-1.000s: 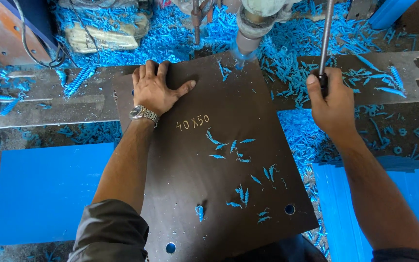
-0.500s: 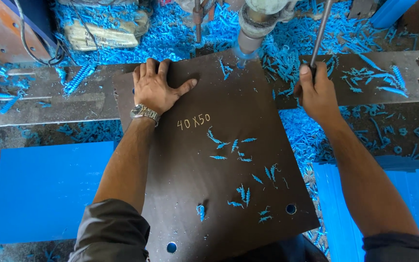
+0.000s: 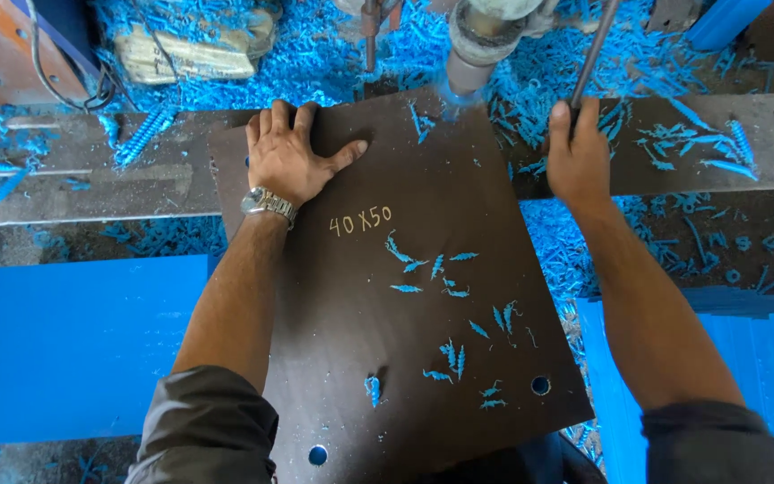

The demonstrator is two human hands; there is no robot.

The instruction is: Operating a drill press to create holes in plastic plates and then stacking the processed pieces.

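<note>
left hand [image 3: 290,159] flat, fingers spread on plate [image 3: 387,287], upper left | right hand [image 3: 577,157] gripping lever [image 3: 595,49], upper right | drill [image 3: 477,45] between, above plate's far edge

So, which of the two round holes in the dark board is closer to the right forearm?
The hole near the board's right edge. The other hole sits lower, towards the left sleeve.

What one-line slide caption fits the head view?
Left hand flat on a dark board under a drill; right hand grips its lever, blue shavings around.
</note>
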